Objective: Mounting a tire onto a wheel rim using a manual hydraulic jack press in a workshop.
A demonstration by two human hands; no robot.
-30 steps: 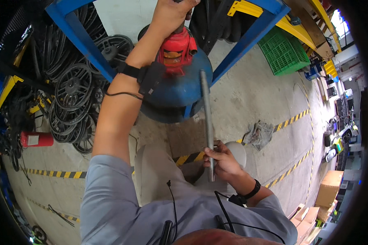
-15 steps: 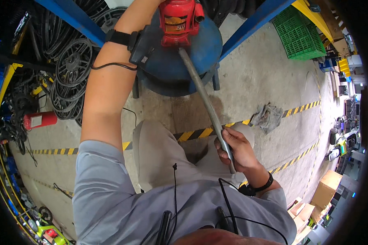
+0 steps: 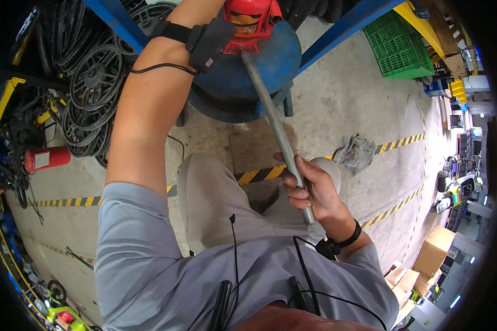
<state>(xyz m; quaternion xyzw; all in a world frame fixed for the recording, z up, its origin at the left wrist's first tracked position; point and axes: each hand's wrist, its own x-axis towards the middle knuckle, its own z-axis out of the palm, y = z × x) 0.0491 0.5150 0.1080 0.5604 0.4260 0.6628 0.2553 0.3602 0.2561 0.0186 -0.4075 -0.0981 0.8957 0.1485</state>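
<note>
A red bottle jack (image 3: pixel 248 27) stands on a round blue metal base (image 3: pixel 281 58) at the top of the view; the upper edge cuts off its top. From the foot of the jack a long grey metal bar (image 3: pixel 273 118) slants down toward my body. Near the bar's lower end my right hand (image 3: pixel 320 190) is closed round it, with the thumb along its side. My left forearm (image 3: pixel 149 105) reaches up past the left of the jack, a black strapped device on its wrist. Beyond the top edge, my left hand is out of sight.
Blue metal legs (image 3: pixel 337 41) flank the base. Black spoked wheels (image 3: pixel 96 77) and a red fire extinguisher (image 3: pixel 48 159) are on the left. A grey rag (image 3: pixel 355 153) lies on the floor near striped tape. A green plastic crate (image 3: pixel 397 47) stands far right, cardboard boxes (image 3: pixel 436 251) lower right.
The lower end of the bar has shifted slightly up and left, with my right hand still on it. My right fingers have changed their hold a little. The whole view has shifted slightly.
</note>
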